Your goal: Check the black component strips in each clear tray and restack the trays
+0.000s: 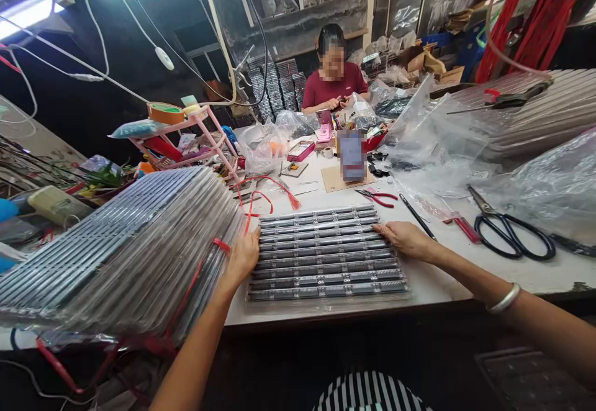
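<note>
In front of me, a plastic-wrapped pack of dark ribbed strips (328, 252) lies at the front of the white table, its strips running crosswise in rows. My left hand (244, 254) is closed on the pack's left edge, some of its fingers hidden. Opposite it, my right hand (403, 239) grips the upper right edge, thumb and fingers pressed together there. Just left of my left hand rises a tall stack of similar wrapped packs (116, 243), with red ribbon (221, 245) along its side.
Right of the pack lie red-handled pliers (377, 197), a black pen-like tool (418, 217), a red-handled cutter (465, 227) and large scissors (507, 228). Clear plastic bags (442, 131) crowd the right. Across the table sits a person (333, 82) in a dark red shirt. A pink rack (186, 138) stands back left.
</note>
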`<act>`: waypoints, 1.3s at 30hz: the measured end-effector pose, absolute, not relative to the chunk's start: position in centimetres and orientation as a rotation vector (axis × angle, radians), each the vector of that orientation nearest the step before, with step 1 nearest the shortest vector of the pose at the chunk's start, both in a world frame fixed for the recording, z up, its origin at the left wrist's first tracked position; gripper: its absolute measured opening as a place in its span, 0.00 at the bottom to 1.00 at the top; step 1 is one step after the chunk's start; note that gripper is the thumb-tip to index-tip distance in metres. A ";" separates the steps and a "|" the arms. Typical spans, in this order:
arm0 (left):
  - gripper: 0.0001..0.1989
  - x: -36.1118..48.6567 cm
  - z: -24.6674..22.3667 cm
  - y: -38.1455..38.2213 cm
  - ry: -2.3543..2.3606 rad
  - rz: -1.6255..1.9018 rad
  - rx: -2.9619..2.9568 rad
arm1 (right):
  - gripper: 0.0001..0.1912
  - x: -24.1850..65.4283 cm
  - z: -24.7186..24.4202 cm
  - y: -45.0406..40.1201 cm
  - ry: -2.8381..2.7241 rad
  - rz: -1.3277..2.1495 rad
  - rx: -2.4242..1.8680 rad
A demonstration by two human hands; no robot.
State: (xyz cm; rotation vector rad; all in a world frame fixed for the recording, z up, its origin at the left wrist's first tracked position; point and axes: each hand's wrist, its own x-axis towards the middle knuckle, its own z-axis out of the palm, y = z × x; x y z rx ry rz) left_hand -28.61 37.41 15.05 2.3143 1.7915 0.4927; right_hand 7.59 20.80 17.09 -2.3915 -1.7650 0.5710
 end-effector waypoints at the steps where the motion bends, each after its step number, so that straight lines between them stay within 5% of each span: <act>1: 0.27 -28.4 14.8 37.6 1.804 0.420 2.331 | 0.30 7.3 17.3 20.9 -1.779 0.566 -2.438; 7: 0.23 -28.7 14.4 35.6 1.812 0.146 2.413 | 0.28 5.6 17.2 18.2 -1.762 0.437 -2.623; 11: 0.23 -31.1 12.5 30.5 1.714 0.476 2.395 | 0.34 4.6 14.5 12.8 -1.763 0.051 -2.158; 15: 0.20 -31.9 11.1 27.6 1.671 0.811 2.211 | 0.28 3.1 13.0 11.3 -1.804 -0.227 -2.072; 22: 0.20 -31.0 12.0 29.6 1.549 0.923 1.839 | 0.27 2.1 12.5 16.2 -1.595 -0.023 -1.969; 31: 0.20 -29.6 21.1 28.1 0.919 1.712 0.997 | 0.22 1.4 18.5 15.3 -1.144 0.158 -1.494; 34: 0.15 -29.5 24.7 29.7 0.868 1.940 0.982 | 0.21 2.0 17.8 15.1 -1.138 0.165 -1.603; 39: 0.28 -30.9 27.7 33.1 0.761 2.032 1.040 | 0.20 3.3 14.6 14.4 -1.213 0.334 -1.771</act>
